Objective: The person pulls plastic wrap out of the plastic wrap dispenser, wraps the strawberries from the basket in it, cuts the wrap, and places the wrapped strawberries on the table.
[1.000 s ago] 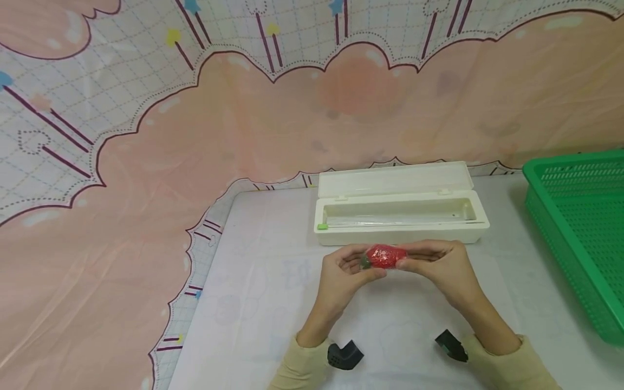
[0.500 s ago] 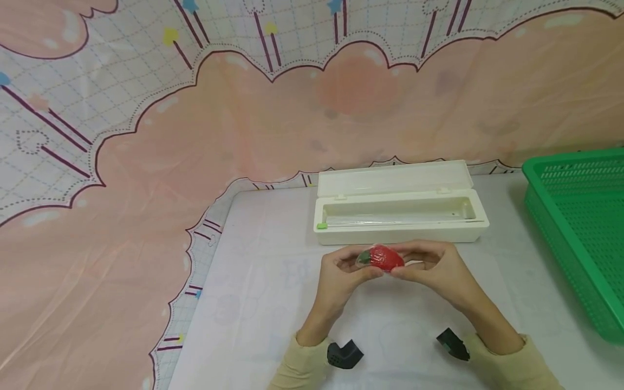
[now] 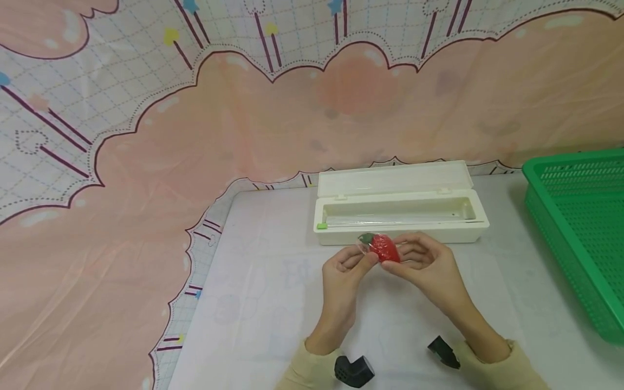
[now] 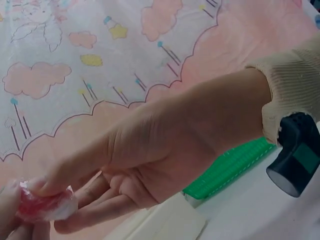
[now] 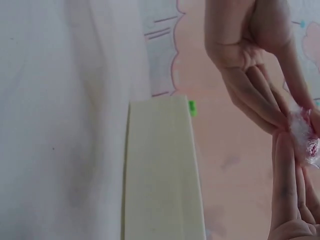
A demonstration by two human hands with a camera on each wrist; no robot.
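A red strawberry (image 3: 385, 248) with a green top is wrapped in crinkled clear film, raised in front of the white box. My left hand (image 3: 340, 284) pinches its green-topped end between thumb and fingers. From the other side my right hand (image 3: 434, 271) grips the red end, thumb below and fingers behind. In the left wrist view the film-covered strawberry (image 4: 45, 202) shows between both hands' fingertips, partly hidden by the thumb. Shiny film bunches around the strawberry (image 5: 306, 135) at the right wrist view's edge.
Behind the hands stands a long white cling film box (image 3: 404, 236) with its lid raised and a green slider (image 3: 322, 226) at its left end. A green basket (image 3: 532, 187) sits to the right. White cloth (image 3: 263, 303) covers the table; a patterned cloth (image 3: 195, 146) hangs behind.
The strawberry has tilted, its green end now up and to the left. Both hands have shifted slightly, and the right fingers have lifted. Box and basket stay put.
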